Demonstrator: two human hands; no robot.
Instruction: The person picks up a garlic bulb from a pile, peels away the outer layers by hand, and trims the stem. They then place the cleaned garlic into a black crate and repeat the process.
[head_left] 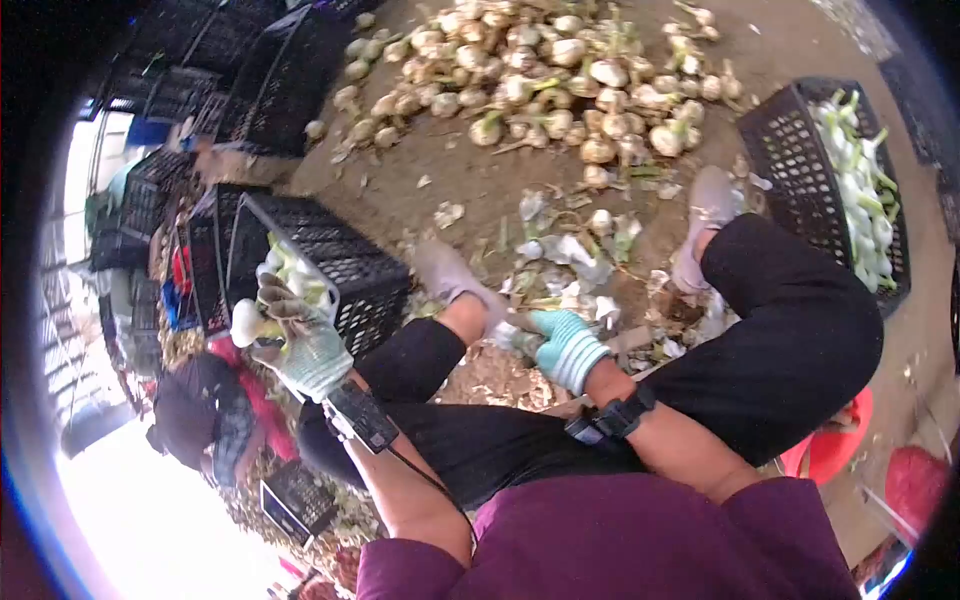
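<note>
My left hand (308, 350), in a pale green and white glove, is at the left by a black crate. It holds a peeled white garlic bulb (246, 323), which sticks out past the fingers. Peeled bulbs with green stems (285, 268) lie in that crate (330, 245), just beyond the hand. Between my knees, my right hand (570, 350), gloved in green with white stripes, is closed. A short greyish-brown piece shows at its fingers, too blurred to name. Loose skins (580, 260) and trimmings cover the ground ahead of it.
A large heap of untrimmed bulbs (540, 70) lies on the ground ahead. At the right stands another black crate (790, 150) with peeled, green-stemmed bulbs (860, 190). More dark crates (270, 80) are stacked at the left. Another person in a dark cap (190, 400) is low at the left.
</note>
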